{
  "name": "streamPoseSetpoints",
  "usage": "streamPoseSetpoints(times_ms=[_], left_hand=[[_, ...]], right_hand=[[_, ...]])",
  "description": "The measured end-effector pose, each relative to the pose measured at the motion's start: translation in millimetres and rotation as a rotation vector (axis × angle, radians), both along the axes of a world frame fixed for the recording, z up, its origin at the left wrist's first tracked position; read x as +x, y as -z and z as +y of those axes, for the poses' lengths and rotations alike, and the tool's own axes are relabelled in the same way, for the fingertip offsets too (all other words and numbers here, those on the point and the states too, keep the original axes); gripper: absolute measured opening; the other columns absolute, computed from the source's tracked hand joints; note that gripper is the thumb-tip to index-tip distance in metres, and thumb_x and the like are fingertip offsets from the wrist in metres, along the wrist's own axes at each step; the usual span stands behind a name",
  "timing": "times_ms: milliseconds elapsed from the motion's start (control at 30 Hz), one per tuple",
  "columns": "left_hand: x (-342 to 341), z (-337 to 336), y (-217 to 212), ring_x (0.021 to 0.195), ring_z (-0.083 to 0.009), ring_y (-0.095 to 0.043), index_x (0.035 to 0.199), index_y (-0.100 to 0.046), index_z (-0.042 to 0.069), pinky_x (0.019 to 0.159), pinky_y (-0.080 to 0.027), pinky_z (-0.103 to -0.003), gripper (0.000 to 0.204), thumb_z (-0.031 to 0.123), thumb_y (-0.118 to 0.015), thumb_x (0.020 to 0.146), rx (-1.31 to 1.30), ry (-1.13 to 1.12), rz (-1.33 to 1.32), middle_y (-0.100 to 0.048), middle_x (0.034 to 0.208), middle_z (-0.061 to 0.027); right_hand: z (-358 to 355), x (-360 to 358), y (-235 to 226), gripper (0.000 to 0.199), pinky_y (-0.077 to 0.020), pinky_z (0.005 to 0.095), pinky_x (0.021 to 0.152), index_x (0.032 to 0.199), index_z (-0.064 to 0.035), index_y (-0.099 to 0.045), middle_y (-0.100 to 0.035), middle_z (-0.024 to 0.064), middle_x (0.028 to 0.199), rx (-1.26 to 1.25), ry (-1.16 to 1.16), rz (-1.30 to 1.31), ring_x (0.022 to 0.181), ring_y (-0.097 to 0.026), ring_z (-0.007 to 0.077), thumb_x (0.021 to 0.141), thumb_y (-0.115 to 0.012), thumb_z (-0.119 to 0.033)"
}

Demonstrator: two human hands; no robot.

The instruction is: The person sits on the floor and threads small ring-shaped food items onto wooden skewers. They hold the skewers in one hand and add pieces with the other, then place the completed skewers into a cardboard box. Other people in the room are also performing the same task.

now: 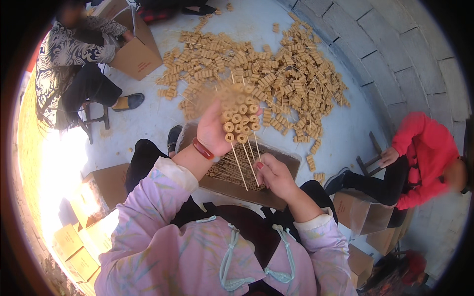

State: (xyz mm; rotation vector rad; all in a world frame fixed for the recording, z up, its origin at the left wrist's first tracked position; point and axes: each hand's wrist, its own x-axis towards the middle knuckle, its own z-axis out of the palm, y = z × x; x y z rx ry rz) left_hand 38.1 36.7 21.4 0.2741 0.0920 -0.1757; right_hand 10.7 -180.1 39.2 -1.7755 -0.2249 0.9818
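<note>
My left hand (213, 129) is raised and holds a bunch of thin wooden skewers (240, 116) threaded with tan ring-shaped pieces. A red bangle (203, 148) sits on that wrist. My right hand (274, 173) is lower, fingers pinched on the bare lower ends of the skewer sticks (245, 165). Below both hands lies a flat cardboard box (277, 160) holding more loaded skewers. My sleeves are pale lilac.
A large heap of skewered tan rings (276, 74) covers the grey floor ahead. A seated person in a patterned top (69, 54) works at a cardboard box (138, 54) at left. Another person in red (424, 158) sits at right beside boxes (363, 214). More cartons (84, 237) lie at lower left.
</note>
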Motion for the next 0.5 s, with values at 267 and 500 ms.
streamPoseSetpoints(times_ms=[267, 500], left_hand=[[-2, -2, 9, 0.126, -0.0391, -0.046, 0.141, -0.036, 0.001, 0.108, -0.036, -0.051, 0.072, 0.057, -0.038, 0.095, -0.042, 0.108, -0.009, -0.046, 0.136, -0.0261], [-24, -31, 17, 0.130, -0.0256, -0.046, 0.143, -0.037, 0.011, 0.108, -0.037, -0.043, 0.056, 0.047, -0.031, 0.101, 0.046, 0.185, 0.092, -0.045, 0.143, -0.0095]], right_hand=[[4, 4, -9, 0.044, -0.0448, 0.0423, 0.090, 0.128, -0.0015, -0.047, -0.058, 0.0200, 0.116, -0.043, 0.154, -0.726, 0.103, -0.060, 0.0339, 0.090, -0.058, -0.021], [23, 20, -3, 0.082, -0.0248, 0.0518, 0.108, 0.144, 0.0029, -0.027, -0.025, 0.0278, 0.149, -0.068, -0.034, -1.164, 0.135, -0.028, 0.0450, 0.082, -0.063, -0.037]])
